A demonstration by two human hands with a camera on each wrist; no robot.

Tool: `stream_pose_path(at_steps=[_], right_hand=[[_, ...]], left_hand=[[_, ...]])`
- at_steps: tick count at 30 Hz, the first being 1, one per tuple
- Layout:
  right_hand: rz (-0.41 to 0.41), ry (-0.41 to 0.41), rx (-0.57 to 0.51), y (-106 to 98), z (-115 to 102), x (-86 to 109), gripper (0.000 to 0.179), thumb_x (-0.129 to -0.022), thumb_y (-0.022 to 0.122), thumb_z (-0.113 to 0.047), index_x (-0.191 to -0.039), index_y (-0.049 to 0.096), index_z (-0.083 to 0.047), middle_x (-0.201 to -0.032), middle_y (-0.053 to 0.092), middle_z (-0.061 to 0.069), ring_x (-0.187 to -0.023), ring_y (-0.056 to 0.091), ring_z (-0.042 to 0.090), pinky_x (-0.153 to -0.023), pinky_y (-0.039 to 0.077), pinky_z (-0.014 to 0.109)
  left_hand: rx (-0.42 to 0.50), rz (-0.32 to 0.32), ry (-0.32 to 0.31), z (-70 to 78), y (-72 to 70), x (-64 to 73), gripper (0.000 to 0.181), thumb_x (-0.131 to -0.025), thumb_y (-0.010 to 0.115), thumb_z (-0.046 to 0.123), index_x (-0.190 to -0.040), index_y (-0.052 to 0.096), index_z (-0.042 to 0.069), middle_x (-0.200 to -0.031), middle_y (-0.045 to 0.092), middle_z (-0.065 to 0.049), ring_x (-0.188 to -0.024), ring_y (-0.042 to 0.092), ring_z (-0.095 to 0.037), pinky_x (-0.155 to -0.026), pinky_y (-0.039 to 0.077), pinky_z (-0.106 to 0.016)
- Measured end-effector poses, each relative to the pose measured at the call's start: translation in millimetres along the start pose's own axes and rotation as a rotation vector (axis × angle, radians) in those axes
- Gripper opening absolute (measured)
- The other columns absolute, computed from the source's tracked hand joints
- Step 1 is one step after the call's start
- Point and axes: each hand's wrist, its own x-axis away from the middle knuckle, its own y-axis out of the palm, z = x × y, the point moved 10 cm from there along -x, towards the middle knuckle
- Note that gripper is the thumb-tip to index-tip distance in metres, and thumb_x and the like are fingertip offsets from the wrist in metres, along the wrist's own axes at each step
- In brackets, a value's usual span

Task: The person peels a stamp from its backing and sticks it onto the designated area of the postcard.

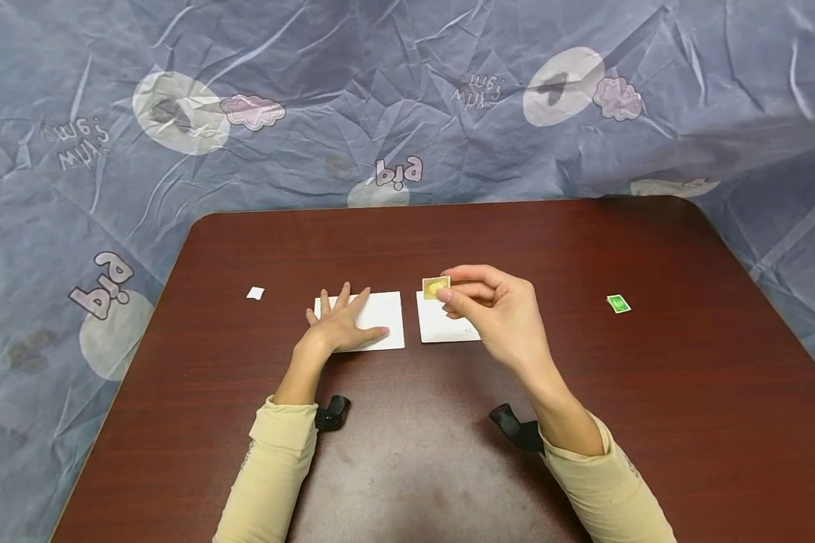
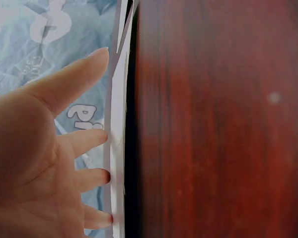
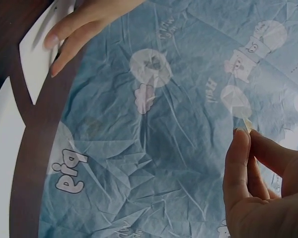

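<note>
With fingertips and thumb, my right hand [image 1: 505, 317] pinches a small yellow stamp [image 1: 435, 286] with a pale border. The stamp is held up over the far edge of the right white envelope [image 1: 441, 328], and in the right wrist view it shows edge-on as a thin sliver [image 3: 246, 123]. My left hand [image 1: 336, 327] is spread over the left white envelope [image 1: 389, 313], fingers apart and thumb pointing right. The left wrist view shows those fingertips right at the surface of the envelope [image 2: 118, 124].
A small white paper square [image 1: 255, 292] lies on the table's left side. Green stamps [image 1: 618, 303] lie in a little stack on the right. A brown wooden table [image 1: 407, 452] bears everything, with a wrinkled grey-blue printed sheet [image 1: 353, 90] behind it.
</note>
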Motion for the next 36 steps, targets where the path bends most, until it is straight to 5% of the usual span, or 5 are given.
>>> stream_pose_path(at_steps=[11, 19, 27, 36], right_hand=[[0.017, 0.099, 0.056, 6.7, 30.5, -11.6, 0.015, -0.084, 0.072, -0.002, -0.091, 0.064, 0.008, -0.078, 0.067, 0.022, -0.062, 0.066, 0.017, -0.066, 0.055, 0.031], [-0.013, 0.177, 0.142, 20.7, 59.1, -25.7, 0.016, -0.085, 0.073, -0.009, -0.091, 0.066, 0.005, -0.071, 0.068, 0.004, -0.06, 0.064, 0.014, -0.063, 0.054, 0.027], [-0.131, 0.403, 0.017, 50.6, 101.4, -38.2, 0.023, -0.085, 0.071, -0.004, -0.102, 0.063, 0.009, -0.082, 0.07, 0.012, -0.066, 0.066, 0.019, -0.065, 0.055, 0.028], [-0.186, 0.542, 0.117, 67.6, 141.5, -50.5, 0.025, -0.085, 0.071, -0.007, -0.103, 0.064, 0.008, -0.089, 0.069, 0.02, -0.058, 0.064, 0.011, -0.059, 0.054, 0.022]], left_hand=[[-0.094, -0.065, -0.014, 2.9, 5.8, -0.1, 0.086, -0.088, 0.056, 0.058, -0.154, 0.011, 0.028, -0.157, -0.009, -0.014, -0.137, -0.013, -0.048, -0.1, 0.002, -0.072], [-0.118, -0.071, -0.033, 1.1, 3.7, -2.6, 0.085, -0.086, 0.056, 0.061, -0.153, 0.011, 0.034, -0.156, -0.014, -0.015, -0.136, -0.016, -0.049, -0.099, 0.001, -0.073], [-0.112, -0.097, -0.06, -3.1, 5.1, -1.9, 0.084, -0.086, 0.056, 0.062, -0.152, 0.009, 0.039, -0.155, -0.018, -0.015, -0.135, -0.019, -0.049, -0.099, 0.001, -0.073], [-0.1, -0.1, -0.075, -7.7, 9.2, -1.1, 0.086, -0.084, 0.056, 0.065, -0.152, 0.009, 0.04, -0.155, -0.019, -0.014, -0.136, -0.019, -0.047, -0.1, 0.0, -0.072]])
